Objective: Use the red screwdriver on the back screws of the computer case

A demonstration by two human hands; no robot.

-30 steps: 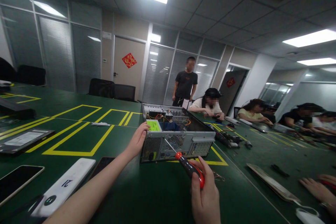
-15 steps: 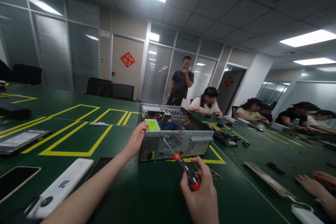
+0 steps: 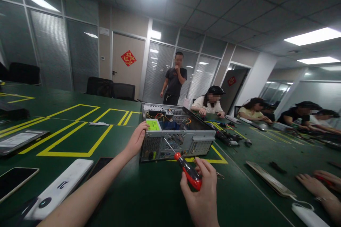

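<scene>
A desktop computer case [image 3: 186,135] lies in front of me with its top side off, showing coloured wires and a power supply with a bright green label [image 3: 152,125]. My left hand [image 3: 137,137] grips the case's near left corner, its fingers over the upper edge beside that label. In my right hand [image 3: 201,188] is a screwdriver [image 3: 188,170] with a black and red handle, held between thumb and fingers. Its thin shaft points up and left to the case's rear panel; the tip appears to touch near the power supply's grille, though the exact contact point is too small to see.
Left of my arm lie a white device marked 21 [image 3: 64,188], a phone [image 3: 16,183] and a drive-like box [image 3: 22,142]. Yellow tape marks the green table [image 3: 149,198]. Right are a flat pale device [image 3: 269,177] and another person's hands [image 3: 317,186]. People sit and stand beyond.
The view has shifted slightly. The screwdriver's handle has turned a little in my right hand, showing more red. The standing person has moved left. My left hand stays on the case.
</scene>
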